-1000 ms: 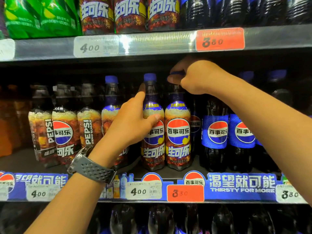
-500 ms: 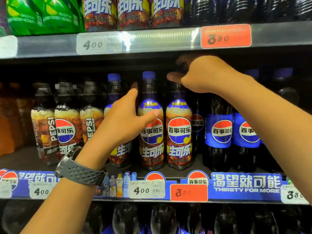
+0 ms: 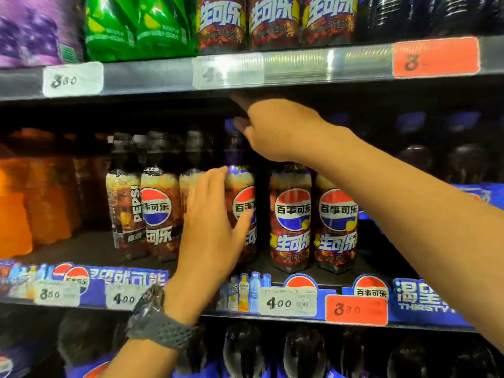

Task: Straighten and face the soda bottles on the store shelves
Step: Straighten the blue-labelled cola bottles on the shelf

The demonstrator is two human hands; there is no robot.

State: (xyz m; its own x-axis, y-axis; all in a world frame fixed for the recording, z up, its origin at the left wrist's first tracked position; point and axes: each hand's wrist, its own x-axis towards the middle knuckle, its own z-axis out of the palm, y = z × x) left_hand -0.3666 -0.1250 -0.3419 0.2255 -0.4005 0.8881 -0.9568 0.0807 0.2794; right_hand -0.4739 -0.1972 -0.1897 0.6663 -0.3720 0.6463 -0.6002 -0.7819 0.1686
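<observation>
Left hand [image 3: 215,222] and right hand [image 3: 275,132] have shifted left, both clamped on the next purple-capped plastic Pepsi bottle [image 3: 244,204], label nearly faced.

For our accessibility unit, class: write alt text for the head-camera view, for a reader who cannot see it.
A left hand grips a Pepsi bottle on a store shelf while the right hand is at its cap. Two matching bottles stand beside it, logos forward.
</observation>
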